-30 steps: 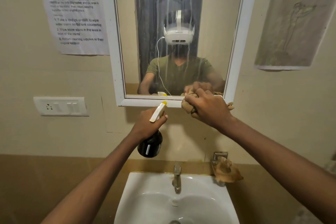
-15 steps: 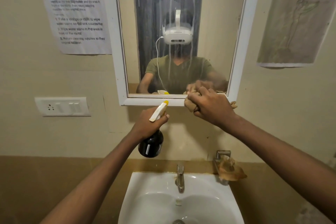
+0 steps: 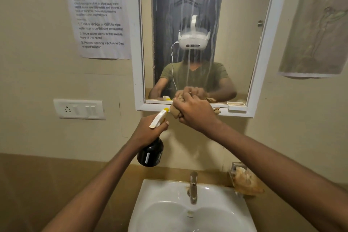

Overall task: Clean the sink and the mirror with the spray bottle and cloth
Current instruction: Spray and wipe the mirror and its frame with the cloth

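Observation:
A white-framed mirror (image 3: pixel 244 24) hangs on the wall, its glass streaked with running liquid. My right hand (image 3: pixel 195 113) presses a bunched tan cloth (image 3: pixel 174 112) against the mirror's bottom frame edge. Just below and left of it, my left hand (image 3: pixel 148 132) grips a black spray bottle (image 3: pixel 150 154) with a white and yellow nozzle, held upright in the air. The white sink (image 3: pixel 160 203) with a metal tap (image 3: pixel 193 187) lies below both hands.
A paper instruction sheet (image 3: pixel 98 13) is taped left of the mirror, a switch plate (image 3: pixel 80 109) below it. A drawing (image 3: pixel 318 30) hangs on the right. A stained soap holder (image 3: pixel 244 179) sticks out beside the tap.
My right hand with the cloth has slid a little left along the mirror's bottom edge. The view has tilted up slightly. The left hand keeps the bottle in place.

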